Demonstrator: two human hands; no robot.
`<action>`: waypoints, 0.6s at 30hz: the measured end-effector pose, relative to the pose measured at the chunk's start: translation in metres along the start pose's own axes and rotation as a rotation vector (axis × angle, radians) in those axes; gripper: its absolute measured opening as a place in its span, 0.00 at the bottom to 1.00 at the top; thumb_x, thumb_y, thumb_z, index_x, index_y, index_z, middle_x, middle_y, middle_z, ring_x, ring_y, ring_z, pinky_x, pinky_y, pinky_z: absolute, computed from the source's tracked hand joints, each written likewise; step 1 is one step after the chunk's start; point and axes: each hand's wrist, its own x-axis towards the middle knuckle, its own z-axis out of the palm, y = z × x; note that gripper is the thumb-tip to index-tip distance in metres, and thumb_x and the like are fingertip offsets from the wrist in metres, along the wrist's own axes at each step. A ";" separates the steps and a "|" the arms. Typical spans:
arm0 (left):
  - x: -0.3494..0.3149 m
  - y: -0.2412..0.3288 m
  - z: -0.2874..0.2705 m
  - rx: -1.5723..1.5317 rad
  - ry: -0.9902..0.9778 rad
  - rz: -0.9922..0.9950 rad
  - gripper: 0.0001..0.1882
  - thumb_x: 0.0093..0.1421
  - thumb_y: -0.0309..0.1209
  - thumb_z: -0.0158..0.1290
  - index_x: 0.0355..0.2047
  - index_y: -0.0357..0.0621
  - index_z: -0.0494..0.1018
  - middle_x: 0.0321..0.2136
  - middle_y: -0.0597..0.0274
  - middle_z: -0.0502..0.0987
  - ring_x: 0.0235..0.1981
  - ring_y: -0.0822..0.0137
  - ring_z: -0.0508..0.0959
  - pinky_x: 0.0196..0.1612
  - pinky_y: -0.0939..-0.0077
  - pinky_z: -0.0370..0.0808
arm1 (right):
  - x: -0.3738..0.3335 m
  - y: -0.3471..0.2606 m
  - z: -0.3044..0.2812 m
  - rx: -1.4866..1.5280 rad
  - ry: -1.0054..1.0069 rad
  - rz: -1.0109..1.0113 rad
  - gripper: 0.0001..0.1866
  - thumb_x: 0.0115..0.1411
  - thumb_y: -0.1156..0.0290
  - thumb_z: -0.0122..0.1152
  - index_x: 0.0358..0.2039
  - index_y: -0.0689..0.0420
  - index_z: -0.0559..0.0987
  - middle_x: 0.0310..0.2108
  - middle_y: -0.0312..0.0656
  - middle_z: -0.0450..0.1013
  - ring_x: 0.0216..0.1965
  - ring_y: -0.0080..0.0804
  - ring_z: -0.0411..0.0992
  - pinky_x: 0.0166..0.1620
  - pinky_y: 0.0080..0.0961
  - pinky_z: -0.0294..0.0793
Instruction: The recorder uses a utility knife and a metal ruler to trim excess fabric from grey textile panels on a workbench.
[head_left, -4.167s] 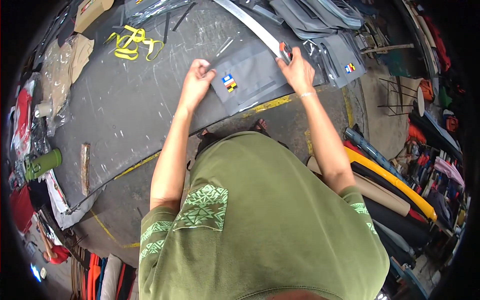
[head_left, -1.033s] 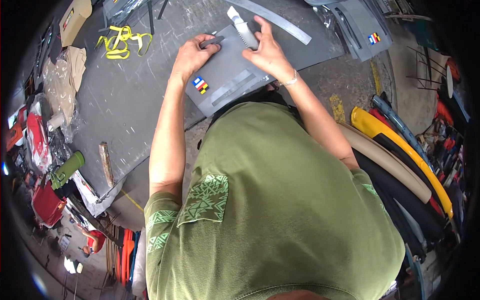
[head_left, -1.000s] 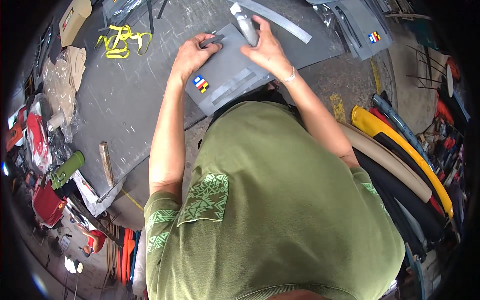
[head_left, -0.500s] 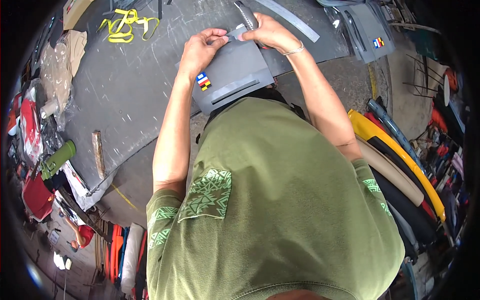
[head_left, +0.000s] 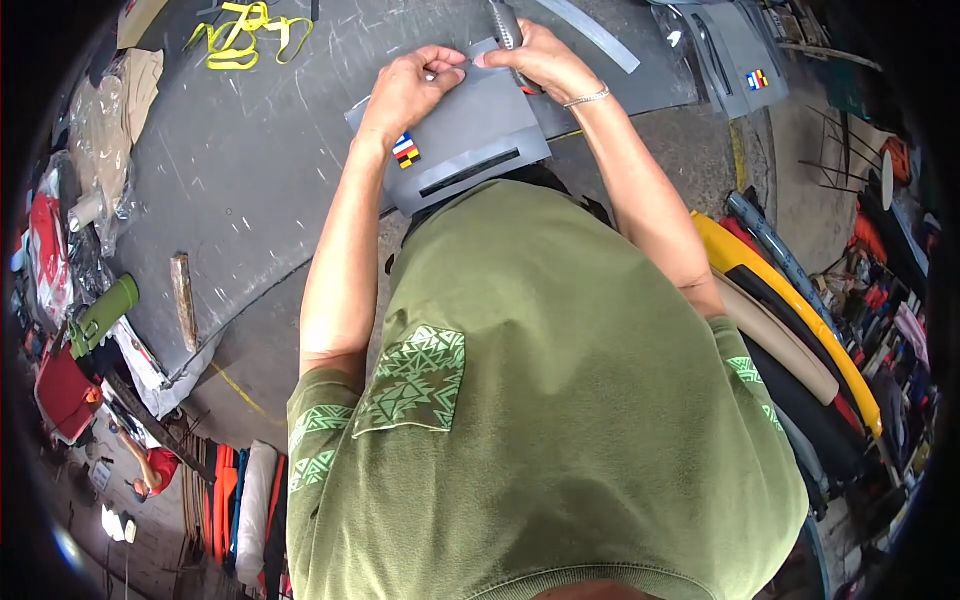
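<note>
A grey fabric panel (head_left: pixel 470 125) with a slot near its near edge and a small colourful flag patch (head_left: pixel 406 151) lies at the table's near edge, against my body. My left hand (head_left: pixel 415 88) is at the panel's far edge, thumb and fingertips pinched together; what lies between them is too small to make out. My right hand (head_left: pixel 545 62) grips a dark utility knife (head_left: pixel 505 25) with a ridged pale strip, pointing away from me. Its thumb presses by a small grey tab (head_left: pixel 484 46) at the panel's far edge. Both fingertips are close together.
The dark worktable (head_left: pixel 250 160) carries a yellow strap (head_left: pixel 245 38), a grey strip (head_left: pixel 590 32) and a worn stick (head_left: pixel 184 300). A similar grey panel (head_left: pixel 735 55) lies at the right. Rolls of material (head_left: pixel 790 310) stand beside me on the right. Another person (head_left: pixel 155 470) is at lower left.
The view has shifted slightly, moving the table things up and left. The knife in my right hand has turned more upright. My left fingertips have come a little to the right.
</note>
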 end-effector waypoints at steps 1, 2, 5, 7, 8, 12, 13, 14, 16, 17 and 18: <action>0.000 0.003 0.000 0.046 0.001 -0.023 0.14 0.65 0.37 0.61 0.50 0.48 0.82 0.37 0.70 0.84 0.36 0.76 0.81 0.47 0.76 0.76 | -0.002 0.001 0.000 0.002 0.003 0.003 0.20 0.51 0.67 0.78 0.39 0.58 0.77 0.30 0.29 0.73 0.31 0.19 0.68 0.35 0.21 0.68; 0.000 0.001 0.000 0.045 0.004 -0.026 0.14 0.65 0.37 0.61 0.50 0.48 0.82 0.37 0.70 0.84 0.36 0.76 0.81 0.47 0.76 0.76 | -0.006 -0.006 0.003 -0.022 0.000 -0.009 0.21 0.51 0.68 0.78 0.40 0.59 0.77 0.30 0.30 0.74 0.32 0.19 0.70 0.36 0.21 0.69; 0.005 -0.006 0.001 0.037 -0.005 -0.002 0.15 0.66 0.38 0.60 0.50 0.47 0.81 0.36 0.68 0.84 0.36 0.74 0.82 0.46 0.75 0.77 | -0.011 -0.012 0.013 -0.055 0.041 -0.054 0.21 0.51 0.69 0.77 0.41 0.61 0.76 0.30 0.32 0.75 0.33 0.21 0.72 0.36 0.22 0.72; 0.007 -0.010 0.003 0.055 0.001 0.019 0.16 0.67 0.41 0.59 0.50 0.46 0.81 0.36 0.64 0.85 0.35 0.72 0.82 0.44 0.73 0.78 | -0.012 -0.013 0.013 -0.064 0.089 -0.085 0.21 0.51 0.70 0.77 0.42 0.62 0.76 0.30 0.34 0.76 0.32 0.21 0.73 0.35 0.22 0.73; 0.007 -0.009 0.003 0.057 -0.001 0.019 0.16 0.67 0.41 0.59 0.50 0.46 0.81 0.36 0.64 0.85 0.35 0.72 0.82 0.44 0.73 0.78 | -0.011 -0.016 0.013 -0.123 0.089 -0.022 0.22 0.51 0.69 0.77 0.42 0.62 0.76 0.29 0.34 0.75 0.30 0.22 0.73 0.34 0.24 0.74; 0.007 -0.009 0.005 0.135 0.037 0.030 0.17 0.67 0.43 0.59 0.48 0.44 0.80 0.34 0.60 0.85 0.34 0.69 0.83 0.43 0.69 0.78 | -0.013 -0.023 0.016 -0.232 0.096 0.057 0.22 0.51 0.68 0.77 0.43 0.62 0.76 0.28 0.37 0.75 0.27 0.25 0.73 0.30 0.30 0.74; 0.006 -0.011 0.006 0.159 0.050 0.037 0.18 0.66 0.44 0.60 0.47 0.44 0.80 0.34 0.59 0.84 0.33 0.68 0.83 0.42 0.68 0.78 | -0.012 -0.021 0.017 -0.233 0.095 0.056 0.22 0.51 0.68 0.77 0.43 0.62 0.76 0.28 0.37 0.75 0.27 0.25 0.73 0.30 0.30 0.74; 0.007 -0.007 0.007 0.159 0.044 0.043 0.18 0.66 0.44 0.60 0.47 0.44 0.80 0.34 0.59 0.84 0.33 0.68 0.83 0.42 0.68 0.78 | -0.008 -0.013 0.015 -0.289 0.128 0.012 0.22 0.53 0.66 0.75 0.44 0.62 0.76 0.27 0.39 0.75 0.27 0.30 0.74 0.32 0.32 0.75; 0.005 0.005 0.007 0.282 0.067 0.143 0.18 0.66 0.44 0.60 0.45 0.42 0.81 0.31 0.58 0.84 0.33 0.67 0.83 0.42 0.68 0.78 | -0.001 -0.002 0.009 -0.342 0.164 -0.029 0.22 0.55 0.64 0.73 0.45 0.62 0.76 0.27 0.42 0.76 0.28 0.34 0.76 0.33 0.34 0.76; 0.006 0.008 0.007 0.285 0.065 0.144 0.18 0.66 0.44 0.60 0.45 0.42 0.81 0.31 0.58 0.84 0.33 0.67 0.83 0.42 0.68 0.78 | 0.003 0.001 0.006 -0.377 0.136 -0.153 0.24 0.54 0.67 0.72 0.48 0.63 0.75 0.32 0.47 0.76 0.32 0.45 0.77 0.39 0.39 0.76; 0.008 0.009 0.008 0.302 0.071 0.149 0.18 0.66 0.44 0.60 0.44 0.42 0.81 0.29 0.57 0.84 0.31 0.67 0.83 0.41 0.68 0.78 | 0.005 0.003 0.004 -0.410 0.110 -0.274 0.25 0.54 0.69 0.71 0.51 0.65 0.74 0.37 0.52 0.77 0.37 0.57 0.78 0.44 0.43 0.77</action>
